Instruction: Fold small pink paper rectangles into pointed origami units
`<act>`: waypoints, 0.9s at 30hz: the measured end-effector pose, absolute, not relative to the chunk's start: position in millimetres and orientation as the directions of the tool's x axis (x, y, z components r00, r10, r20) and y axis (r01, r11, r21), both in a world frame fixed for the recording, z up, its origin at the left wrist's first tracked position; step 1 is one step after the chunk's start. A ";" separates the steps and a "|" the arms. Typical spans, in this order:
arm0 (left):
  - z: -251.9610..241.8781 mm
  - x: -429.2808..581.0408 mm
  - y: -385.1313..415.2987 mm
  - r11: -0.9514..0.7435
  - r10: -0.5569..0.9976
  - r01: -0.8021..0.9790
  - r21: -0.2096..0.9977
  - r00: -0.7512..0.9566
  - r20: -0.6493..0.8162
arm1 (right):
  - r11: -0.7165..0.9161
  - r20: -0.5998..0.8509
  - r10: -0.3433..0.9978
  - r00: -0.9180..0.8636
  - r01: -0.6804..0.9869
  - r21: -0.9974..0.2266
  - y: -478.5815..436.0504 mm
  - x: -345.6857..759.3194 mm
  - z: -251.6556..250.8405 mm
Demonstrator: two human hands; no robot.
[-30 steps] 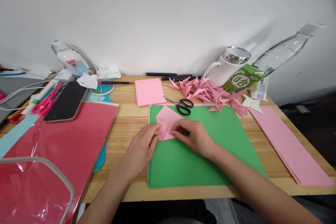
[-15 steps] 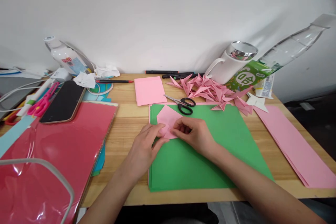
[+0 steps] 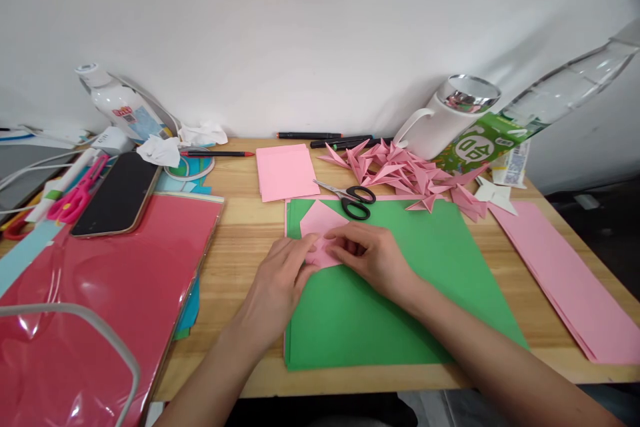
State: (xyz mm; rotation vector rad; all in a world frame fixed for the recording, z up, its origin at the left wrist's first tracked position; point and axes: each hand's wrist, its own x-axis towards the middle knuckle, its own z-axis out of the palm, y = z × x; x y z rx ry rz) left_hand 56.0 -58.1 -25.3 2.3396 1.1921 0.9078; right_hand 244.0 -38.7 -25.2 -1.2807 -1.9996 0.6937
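Observation:
A partly folded piece of pink paper [image 3: 323, 219] lies on the green sheets [image 3: 400, 307], its far corner pointing away from me. My left hand [image 3: 285, 273] pinches its near left side between thumb and fingers. From the right, my right hand [image 3: 367, 253] grips the paper close to its middle, thumb against fingertips. The fingers hide part of the folds. Just beyond the paper, black-handled scissors [image 3: 353, 199] lie with their blades pointing left. A stack of pink squares [image 3: 286, 172] sits behind it to the left.
Folded pink paper pieces [image 3: 400, 170] are heaped before a white mug [image 3: 445, 117]. Long pink strips [image 3: 570, 280] lie at right, a red plastic-covered pack [image 3: 110, 280] at left. A phone [image 3: 120, 193], pink scissors [image 3: 80, 190] and several pens [image 3: 310, 135] lie around.
Both hands keep their hold on the pink paper, the fingertips shifting slightly. The camera view has moved a little; the other things stay where they were.

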 end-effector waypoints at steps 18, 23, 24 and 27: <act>-22.2 56.7 -56.5 -0.630 0.777 0.573 0.525 0.474 0.415 | 0.499 0.315 0.863 -0.395 0.566 -0.656 -39.0 246.2 -28.6; -19.7 56.4 -56.1 -0.707 0.706 0.545 0.451 0.584 0.402 | 0.476 0.284 0.875 -0.392 0.587 -0.655 -38.4 245.3 -25.6; -19.8 55.6 -56.3 -0.722 0.689 0.537 0.435 0.612 0.387 | 0.466 0.277 0.880 -0.385 0.594 -0.655 -38.2 245.3 -25.2; -21.7 53.1 -56.8 -0.746 0.662 0.534 0.397 0.659 0.358 | 0.407 0.236 0.909 -0.344 0.603 -0.687 -37.8 245.9 -24.5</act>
